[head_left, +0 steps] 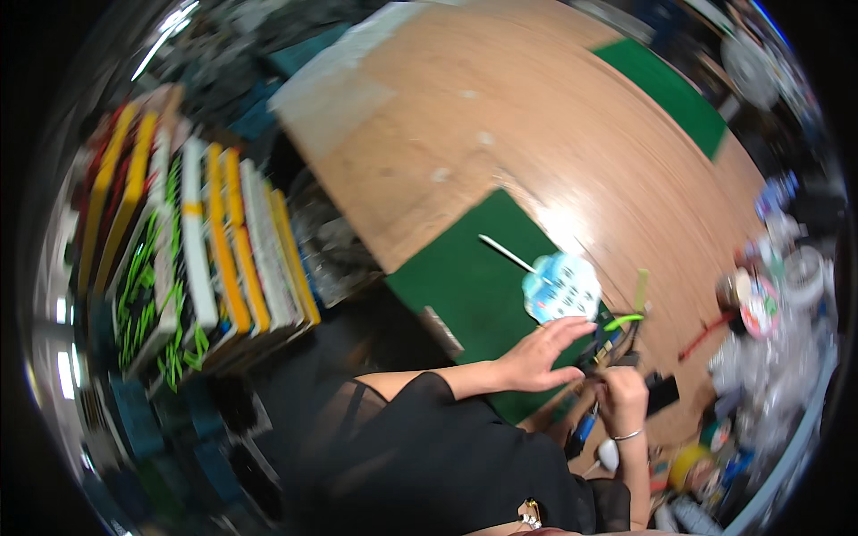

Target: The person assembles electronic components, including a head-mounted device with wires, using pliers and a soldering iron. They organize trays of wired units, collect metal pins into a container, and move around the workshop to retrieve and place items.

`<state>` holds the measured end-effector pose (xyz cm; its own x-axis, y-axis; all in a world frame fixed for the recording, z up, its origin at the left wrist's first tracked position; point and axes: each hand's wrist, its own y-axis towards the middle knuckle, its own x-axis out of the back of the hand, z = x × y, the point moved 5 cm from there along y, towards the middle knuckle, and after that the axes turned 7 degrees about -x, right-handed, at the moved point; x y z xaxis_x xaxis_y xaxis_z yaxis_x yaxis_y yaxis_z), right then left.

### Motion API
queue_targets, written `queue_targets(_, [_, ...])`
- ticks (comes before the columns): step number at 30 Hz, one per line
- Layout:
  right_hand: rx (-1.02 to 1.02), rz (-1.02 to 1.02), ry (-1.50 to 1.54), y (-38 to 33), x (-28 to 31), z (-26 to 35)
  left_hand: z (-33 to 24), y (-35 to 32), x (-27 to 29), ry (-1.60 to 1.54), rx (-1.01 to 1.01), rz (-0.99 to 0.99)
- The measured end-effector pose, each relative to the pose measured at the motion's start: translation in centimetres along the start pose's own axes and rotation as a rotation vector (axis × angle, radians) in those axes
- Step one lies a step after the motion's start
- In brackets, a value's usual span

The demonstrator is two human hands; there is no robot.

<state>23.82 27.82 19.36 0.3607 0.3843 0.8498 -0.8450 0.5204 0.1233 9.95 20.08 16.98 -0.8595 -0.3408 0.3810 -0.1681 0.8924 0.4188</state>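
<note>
The left hand point(536, 355) is held flat and open, fingers spread, just below a pale blue round fan point(561, 286) with a white stick lying on the green mat point(465, 286). The right hand point(623, 397) is closed, seemingly around small dark tools point(612, 344), though blur hides them.

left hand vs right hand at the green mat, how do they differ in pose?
The left hand is open, fingers spread flat, reaching toward the pale blue round piece; the right hand is curled closed around small dark parts. The left hand lies over the green mat; the right hand sits past its edge, nearer the person. The right wrist wears a bracelet; the left is bare. Both hands are bare.
</note>
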Motion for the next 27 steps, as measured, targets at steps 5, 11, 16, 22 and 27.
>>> queue_targets(5, [0.394, -0.030, 0.042, 4.0, -4.7, 9.3, 0.0, -5.6, 6.8, -0.130, 0.258, -0.085])
queue_targets(11, [0.684, -0.015, 0.077, 1.8, -7.5, 16.5, -4.9, -14.1, 9.3, -0.108, 0.313, -0.351])
queue_targets(16, [0.725, -0.073, 0.161, 1.4, -7.2, 21.1, -7.4, -17.0, 12.3, 0.060, 0.196, -0.441])
queue_targets(22, [0.697, -0.202, 0.203, 3.5, -6.6, 23.7, -7.5, -16.8, 17.4, -0.363, 0.113, -0.707])
queue_targets(27, [0.683, -0.304, 0.182, 8.1, -8.1, 25.7, -4.2, -14.9, 22.6, -0.433, 0.167, -0.633])
